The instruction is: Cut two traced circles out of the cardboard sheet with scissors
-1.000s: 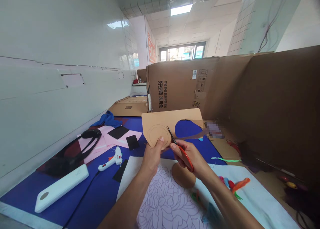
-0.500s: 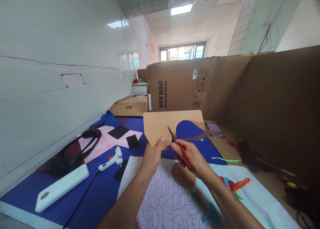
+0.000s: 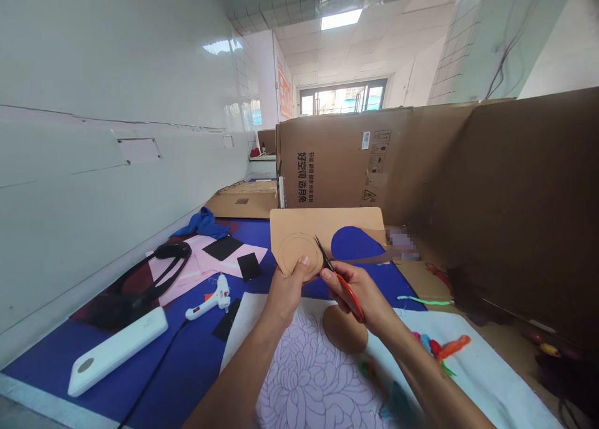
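My left hand (image 3: 291, 285) pinches the lower edge of a tan cardboard sheet (image 3: 304, 220), thumb on top. Two pencilled circles, one inside the other, are drawn on the sheet near that thumb. To their right, a large rounded piece has been cut out, leaving a gap with a thin strip below. Red-handled scissors (image 3: 345, 290) are gripped in my right hand (image 3: 360, 289), their dark blades against the sheet beside the drawn circles. Below my hands, a round brown cardboard disc (image 3: 345, 329) lies on white cloth printed with a flower outline (image 3: 309, 373).
Left on the blue table lie a white glue gun (image 3: 213, 298), a long white device (image 3: 116, 351), black squares (image 3: 249, 266), pink sheets (image 3: 201, 260) and a black strap (image 3: 171, 260). Coloured fuzzy bits (image 3: 452, 348) lie right. Large cardboard boxes (image 3: 346, 161) stand behind.
The view has shifted very slightly. My hands, the scissors and the cardboard sheet keep nearly the same positions relative to each other.
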The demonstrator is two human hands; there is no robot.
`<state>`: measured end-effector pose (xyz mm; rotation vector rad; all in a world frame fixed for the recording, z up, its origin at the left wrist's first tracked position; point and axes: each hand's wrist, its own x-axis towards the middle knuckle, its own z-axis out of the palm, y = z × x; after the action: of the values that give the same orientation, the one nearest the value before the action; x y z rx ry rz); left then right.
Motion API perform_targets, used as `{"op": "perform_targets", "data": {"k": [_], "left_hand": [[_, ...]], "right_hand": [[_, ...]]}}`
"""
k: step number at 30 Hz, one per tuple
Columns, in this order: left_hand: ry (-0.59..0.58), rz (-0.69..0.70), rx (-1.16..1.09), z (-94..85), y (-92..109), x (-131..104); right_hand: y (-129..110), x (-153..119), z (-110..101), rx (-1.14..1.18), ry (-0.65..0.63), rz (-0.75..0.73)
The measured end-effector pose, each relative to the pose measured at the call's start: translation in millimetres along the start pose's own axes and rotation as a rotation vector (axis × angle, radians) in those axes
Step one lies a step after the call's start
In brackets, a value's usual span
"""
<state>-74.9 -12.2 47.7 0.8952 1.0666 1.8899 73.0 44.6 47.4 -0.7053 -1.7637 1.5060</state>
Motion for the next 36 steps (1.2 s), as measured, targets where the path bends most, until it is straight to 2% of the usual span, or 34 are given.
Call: {"op": "perform_targets", "data": {"k": [9, 20, 25, 28, 32, 36], "left_hand": [[-0.026, 0.026, 0.026, -3.7, -2.0, 2.7], [0.140, -0.012, 0.015, 0.1, 3.6, 0.6], [0.139, 0.075, -0.075, 6.7, -0.5, -5.0], [0.184, 0.106, -0.109, 9.5, -4.3, -6.4], [0.261, 0.070, -0.114, 10.5, -4.6, -5.9], [0.254, 0.049, -0.103, 11.4, -1.3, -6.1]], "right_hand": [[5.6, 2.4, -1.8, -0.023, -0.006, -0.038], [2.4, 0.6, 4.7, 0.029, -0.027, -0.023], [9.0, 1.5, 9.6, 0.105, -0.038, -0.043], [10.4, 1.6, 14.3, 0.125, -0.046, -0.035], [7.9, 0.1, 17.2, 0.120, -0.057, -0.023], [5.6, -0.5, 14.7, 0.082, -0.067, -0.057]]}}
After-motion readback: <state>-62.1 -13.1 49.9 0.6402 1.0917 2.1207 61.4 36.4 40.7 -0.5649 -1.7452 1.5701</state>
